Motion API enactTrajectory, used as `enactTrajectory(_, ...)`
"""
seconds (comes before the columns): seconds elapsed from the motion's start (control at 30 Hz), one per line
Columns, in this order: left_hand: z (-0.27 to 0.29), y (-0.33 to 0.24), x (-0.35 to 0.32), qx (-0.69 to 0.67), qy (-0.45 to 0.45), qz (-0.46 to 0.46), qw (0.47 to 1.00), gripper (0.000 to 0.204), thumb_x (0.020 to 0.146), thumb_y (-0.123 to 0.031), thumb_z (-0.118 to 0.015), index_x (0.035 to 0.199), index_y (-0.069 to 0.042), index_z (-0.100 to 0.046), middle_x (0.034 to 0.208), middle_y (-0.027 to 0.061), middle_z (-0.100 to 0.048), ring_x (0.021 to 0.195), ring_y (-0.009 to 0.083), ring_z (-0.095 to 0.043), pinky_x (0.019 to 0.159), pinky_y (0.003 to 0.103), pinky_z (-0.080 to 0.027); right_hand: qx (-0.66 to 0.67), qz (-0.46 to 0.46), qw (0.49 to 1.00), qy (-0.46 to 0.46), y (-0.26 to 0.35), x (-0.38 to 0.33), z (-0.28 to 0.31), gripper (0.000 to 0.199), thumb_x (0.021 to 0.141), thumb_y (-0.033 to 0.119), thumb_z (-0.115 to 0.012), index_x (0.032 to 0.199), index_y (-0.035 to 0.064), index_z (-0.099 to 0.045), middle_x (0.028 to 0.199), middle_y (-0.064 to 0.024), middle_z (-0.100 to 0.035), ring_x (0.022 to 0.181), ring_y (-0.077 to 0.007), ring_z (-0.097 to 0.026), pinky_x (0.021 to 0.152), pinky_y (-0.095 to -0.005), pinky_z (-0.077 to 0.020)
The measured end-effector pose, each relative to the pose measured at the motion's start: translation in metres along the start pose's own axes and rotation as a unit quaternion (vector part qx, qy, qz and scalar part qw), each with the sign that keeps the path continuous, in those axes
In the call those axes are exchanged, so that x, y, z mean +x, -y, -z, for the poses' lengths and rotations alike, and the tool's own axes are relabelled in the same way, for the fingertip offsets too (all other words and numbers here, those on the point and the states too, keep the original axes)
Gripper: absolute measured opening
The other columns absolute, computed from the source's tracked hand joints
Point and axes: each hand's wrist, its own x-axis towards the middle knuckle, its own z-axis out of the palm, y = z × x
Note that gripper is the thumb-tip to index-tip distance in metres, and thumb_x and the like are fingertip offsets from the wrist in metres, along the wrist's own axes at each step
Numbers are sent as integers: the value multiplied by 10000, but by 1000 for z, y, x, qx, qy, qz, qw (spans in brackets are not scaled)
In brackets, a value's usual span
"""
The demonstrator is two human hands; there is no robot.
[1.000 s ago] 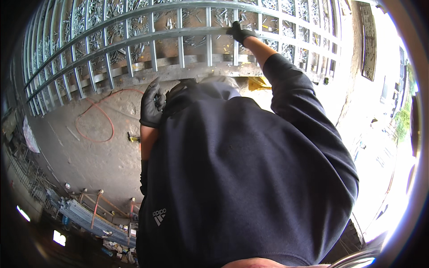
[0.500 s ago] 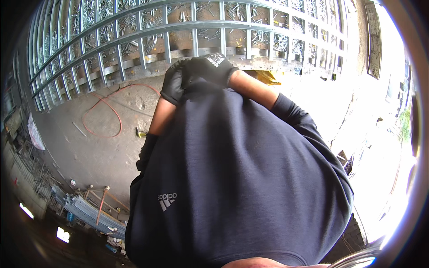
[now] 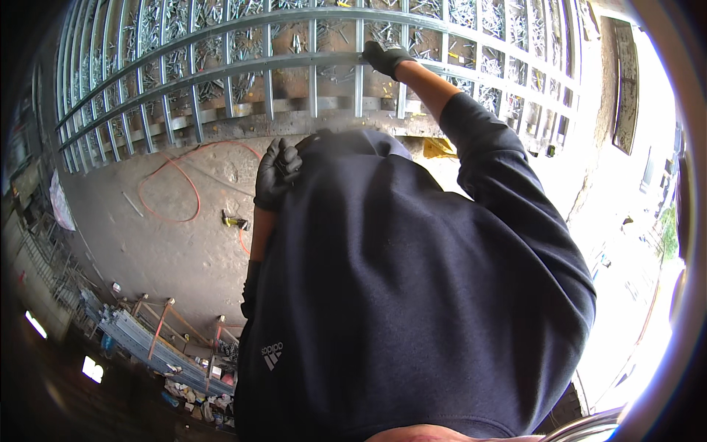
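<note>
A wide metal frame (image 3: 269, 81), built of long rails and many crossbars, lies ahead of me. My right hand (image 3: 386, 59), in a black glove, reaches out over the nearer long rail (image 3: 291, 62), beside its crossing with a crossbar (image 3: 359, 92). Its fingers are curled together at the rail; whatever they hold is hidden. Close to my waist, my left hand (image 3: 277, 175), also gloved in black, is raised with its fingers curled in. I cannot make out anything inside it. Many small loose metal pieces (image 3: 210, 77) lie beneath the frame.
On the floor at the left lie an orange-red hose (image 3: 197, 199) and a yellow-and-black tool (image 3: 234, 220). A stack of long metal profiles (image 3: 158, 350) sits at the lower left. Something yellow (image 3: 440, 148) lies below the frame's near edge.
My hands were together in front of my waist. The right one has stretched forward onto the frame, while the left has come apart from it and drawn back slightly.
</note>
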Motion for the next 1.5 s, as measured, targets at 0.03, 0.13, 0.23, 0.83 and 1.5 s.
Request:
enactTrajectory(0.03, -2, 5, 2, 30, 13, -23, 999, 287, 1107, -353, -400, 1019, -125, -552, 713, -13, -399, 569, 109, -359, 468, 239, -310, -4, 2, 1000, 3, 5, 0, 10, 345, 961, 319, -449, 1052, 76, -677, 1029, -188, -698, 1011, -361, -668, 899, -467, -498)
enactTrajectory(0.13, -12, 20, 7, 129, -32, -52, 990, 325, 1108, -374, -395, 1000, -118, -563, 655, -25, -399, 495, 94, -330, 444, 225, -288, -20, 33, 998, 57, 19, -10, 35, 352, 954, 336, -459, 992, 57, -669, 1021, -217, -705, 1017, -404, -666, 915, -497, -505)
enactTrajectory(0.23, -22, 30, 8, 130, -66, -67, 987, 335, 1109, -372, -396, 1008, -112, -582, 606, -40, -369, 470, 81, -315, 437, 222, -274, -114, 123, 985, 35, 32, -21, 48, 239, 921, 234, -534, 921, 54, -691, 938, -194, -726, 922, -371, -708, 808, -472, -554)
enactTrajectory(0.83, -54, 0, 10, 194, -212, -88, 954, 548, 1055, -564, -410, 1010, -76, -655, 574, -30, -411, 405, 86, -279, 379, 235, -217, -263, 169, 946, 81, 52, 2, 10, 276, 997, 231, -478, 1033, 118, -728, 977, -129, -736, 921, -315, -725, 762, -454, -563)
enactTrajectory(1.5, -27, -166, -35, 459, -126, 87, 875, 469, 1072, -500, -420, 1137, -85, -628, 771, -13, -594, 560, 61, -500, 473, 219, -361, 358, 153, 907, -160, 351, -101, -52, 162, 818, 189, -699, 954, 101, -694, 929, -135, -697, 862, -319, -689, 784, -400, -542)
